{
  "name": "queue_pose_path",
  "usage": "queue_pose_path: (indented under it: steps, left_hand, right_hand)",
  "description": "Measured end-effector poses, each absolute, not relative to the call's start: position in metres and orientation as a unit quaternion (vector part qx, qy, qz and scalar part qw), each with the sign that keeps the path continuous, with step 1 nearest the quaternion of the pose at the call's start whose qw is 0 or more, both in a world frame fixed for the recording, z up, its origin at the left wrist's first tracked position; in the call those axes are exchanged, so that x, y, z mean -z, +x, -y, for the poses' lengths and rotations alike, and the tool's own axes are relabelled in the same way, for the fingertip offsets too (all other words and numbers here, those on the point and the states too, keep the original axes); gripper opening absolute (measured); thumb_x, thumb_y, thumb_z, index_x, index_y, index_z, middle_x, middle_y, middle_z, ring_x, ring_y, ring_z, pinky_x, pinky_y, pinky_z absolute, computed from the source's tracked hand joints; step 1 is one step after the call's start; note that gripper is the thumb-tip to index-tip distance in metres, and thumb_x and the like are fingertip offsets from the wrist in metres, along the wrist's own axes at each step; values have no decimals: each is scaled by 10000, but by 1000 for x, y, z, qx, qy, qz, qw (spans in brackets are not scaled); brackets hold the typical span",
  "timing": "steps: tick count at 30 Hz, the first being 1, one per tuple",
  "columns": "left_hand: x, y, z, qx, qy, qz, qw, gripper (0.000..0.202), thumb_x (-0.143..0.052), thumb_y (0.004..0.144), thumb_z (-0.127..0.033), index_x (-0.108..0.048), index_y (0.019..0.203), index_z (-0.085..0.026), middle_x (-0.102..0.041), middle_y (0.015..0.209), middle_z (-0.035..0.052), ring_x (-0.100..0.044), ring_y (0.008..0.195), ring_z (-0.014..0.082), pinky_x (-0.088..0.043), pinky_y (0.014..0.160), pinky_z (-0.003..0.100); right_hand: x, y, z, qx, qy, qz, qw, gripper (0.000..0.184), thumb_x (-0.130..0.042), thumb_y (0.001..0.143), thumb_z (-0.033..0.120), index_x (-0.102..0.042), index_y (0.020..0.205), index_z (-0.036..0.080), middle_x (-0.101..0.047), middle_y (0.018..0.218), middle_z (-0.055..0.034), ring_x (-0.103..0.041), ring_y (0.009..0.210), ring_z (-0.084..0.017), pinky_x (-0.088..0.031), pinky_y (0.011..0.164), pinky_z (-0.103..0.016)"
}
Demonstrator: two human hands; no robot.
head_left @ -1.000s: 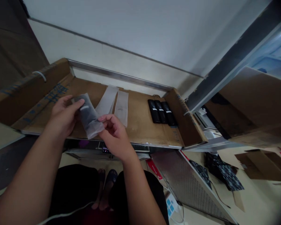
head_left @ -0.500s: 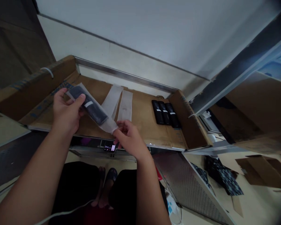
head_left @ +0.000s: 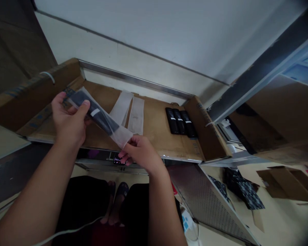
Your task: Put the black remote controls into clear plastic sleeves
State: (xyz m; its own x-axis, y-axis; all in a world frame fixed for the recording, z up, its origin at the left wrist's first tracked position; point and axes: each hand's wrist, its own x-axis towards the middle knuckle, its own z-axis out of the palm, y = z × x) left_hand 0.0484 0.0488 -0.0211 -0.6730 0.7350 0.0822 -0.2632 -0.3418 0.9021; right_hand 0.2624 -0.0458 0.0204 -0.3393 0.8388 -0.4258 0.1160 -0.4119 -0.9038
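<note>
Between my hands slants a translucent plastic sleeve point(head_left: 122, 135) with a long black item point(head_left: 101, 119) inside, rounded and slim like a remote control, with a small white label. My left hand point(head_left: 70, 118) grips its upper left end, thumb pressed on top. At the lower right end, my right hand point(head_left: 137, 152) pinches the loose part of the sleeve, past the end of the black item. Behind them, two flat translucent sleeves point(head_left: 137, 114) lie on the cardboard. Three similar black items point(head_left: 181, 121) with white labels lie side by side to the right.
The cardboard-lined shelf point(head_left: 156, 136) has raised cardboard sides point(head_left: 207, 133) and a pale wall behind. A lit phone point(head_left: 117, 159) sits below its front edge, partly behind my right fingers. On the floor at right are an open carton point(head_left: 289, 184) and a dark patterned bag point(head_left: 246, 191).
My left hand has shifted slightly left with the sleeve. More loose sleeve now stretches between the black item and my right hand, which has lowered a little.
</note>
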Motion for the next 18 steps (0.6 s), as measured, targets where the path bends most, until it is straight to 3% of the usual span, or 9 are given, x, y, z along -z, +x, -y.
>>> queue_pose_path:
  steps: [7, 12, 14, 16, 18]
  left_hand:
    - [27, 48, -49, -779, 290, -479, 284, 821, -873, 656, -201, -428, 1343, -259, -662, 969, -22, -643, 682, 108, -611, 600, 307]
    - [31, 47, -48, -778, 314, -473, 268, 836, -894, 645, -277, -441, 1347, -247, -665, 973, 1, -641, 657, 120, -574, 546, 266]
    - [32, 48, -47, -774, 332, -470, 263, 868, -916, 628, -338, -449, 1354, -253, -674, 998, 17, -652, 668, 129, -553, 534, 242]
    - [33, 49, -46, -767, 357, -465, 262, 925, -937, 596, -412, -452, 1368, -260, -687, 1011, 33, -673, 705, 149, -554, 548, 242]
    - [33, 50, -45, -759, 383, -455, 265, 981, -947, 575, -477, -450, 1392, -257, -695, 1002, 42, -695, 759, 172, -584, 601, 280]
  right_hand:
    - [-20, 293, 44, -678, -506, 484, 227, 216, -634, 988, 273, -621, 800, 165, -728, 698, -20, -677, 549, -97, -492, 442, -154]
    - [-25, 303, 44, -593, -523, 491, 367, 339, -672, 939, 509, -599, 857, 188, -714, 778, -1, -555, 460, -58, -357, 353, -151]
    - [-27, 297, 44, -564, -521, 491, 411, 387, -686, 904, 577, -613, 937, 198, -719, 854, -7, -568, 494, -66, -353, 356, -161]
    - [-25, 285, 46, -552, -513, 498, 429, 398, -728, 870, 561, -639, 1021, 204, -723, 911, -16, -626, 590, -92, -407, 402, -169]
    - [-21, 271, 47, -562, -494, 518, 416, 356, -774, 843, 507, -672, 983, 196, -707, 847, -8, -628, 619, -97, -431, 442, -170]
